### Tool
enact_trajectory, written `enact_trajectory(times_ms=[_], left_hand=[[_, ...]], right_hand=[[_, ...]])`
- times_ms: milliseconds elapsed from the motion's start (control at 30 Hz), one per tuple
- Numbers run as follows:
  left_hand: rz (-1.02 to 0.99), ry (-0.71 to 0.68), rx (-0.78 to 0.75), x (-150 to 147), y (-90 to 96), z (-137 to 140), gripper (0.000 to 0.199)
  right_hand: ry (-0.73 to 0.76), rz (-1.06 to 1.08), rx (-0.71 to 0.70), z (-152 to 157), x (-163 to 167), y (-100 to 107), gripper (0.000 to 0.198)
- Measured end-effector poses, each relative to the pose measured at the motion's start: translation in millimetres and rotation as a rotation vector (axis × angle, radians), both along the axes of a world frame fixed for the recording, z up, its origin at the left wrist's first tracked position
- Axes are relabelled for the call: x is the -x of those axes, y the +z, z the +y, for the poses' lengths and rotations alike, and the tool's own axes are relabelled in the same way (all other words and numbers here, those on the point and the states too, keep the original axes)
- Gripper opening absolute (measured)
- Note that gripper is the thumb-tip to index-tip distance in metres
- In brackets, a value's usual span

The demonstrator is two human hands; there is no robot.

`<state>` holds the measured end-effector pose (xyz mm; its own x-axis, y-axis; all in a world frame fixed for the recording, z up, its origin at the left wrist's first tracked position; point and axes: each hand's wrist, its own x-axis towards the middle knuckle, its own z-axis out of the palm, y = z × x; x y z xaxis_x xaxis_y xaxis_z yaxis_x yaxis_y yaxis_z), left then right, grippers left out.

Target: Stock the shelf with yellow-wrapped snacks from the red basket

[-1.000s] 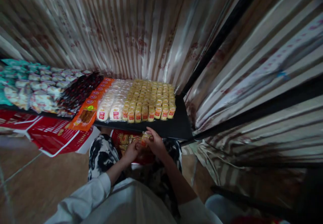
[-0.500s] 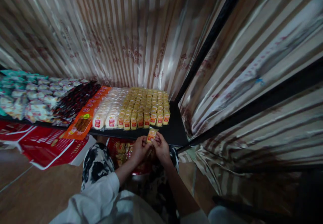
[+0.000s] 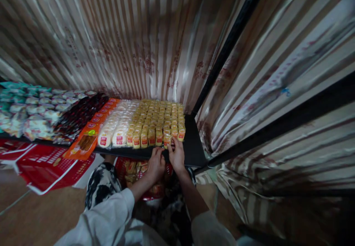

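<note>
My right hand (image 3: 176, 155) is at the front edge of the black shelf (image 3: 192, 139), its thumb and fingers closed on a small yellow wrapped snack (image 3: 167, 138) with a red label. That snack stands at the front of the block of matching wrapped snacks (image 3: 155, 118), lined up in rows. My left hand (image 3: 155, 164) is just left of it, fingers curled together, with no item visible in them. Between my knees, below the shelf, a red bag (image 3: 119, 164) holds more yellow-wrapped pieces, partly hidden by my forearms.
Left of the yellow rows lie white round packs (image 3: 119, 137), an orange packet (image 3: 87, 142), dark glossy packets (image 3: 80, 116) and white and teal packs (image 3: 36, 109). A red printed bag (image 3: 52, 164) hangs below the shelf. Striped curtain (image 3: 138, 35) and black frame bars (image 3: 230, 50) enclose the shelf.
My right hand has moved forward, bringing the wrapped snack to the front of the rows. My left hand has come off that snack and now sits apart from it.
</note>
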<state>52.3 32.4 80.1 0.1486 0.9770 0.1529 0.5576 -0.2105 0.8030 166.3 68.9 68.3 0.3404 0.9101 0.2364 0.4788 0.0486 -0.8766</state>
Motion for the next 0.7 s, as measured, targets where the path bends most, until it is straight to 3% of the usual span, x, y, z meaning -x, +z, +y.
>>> enact_trajectory(times_ms=[200, 500, 700], left_hand=[[0.007, -0.010, 0.041, 1, 0.1, 8, 0.040], [0.044, -0.023, 0.056, 2, 3.1, 12, 0.046], [0.027, -0.020, 0.081, 1, -1.4, 16, 0.055]], right_hand=[[0.030, -0.011, 0.003, 4, 2, -1, 0.042], [-0.002, -0.006, -0.063, 3, 5, -10, 0.018], [0.010, -0.088, -0.116, 4, 3, -22, 0.016]])
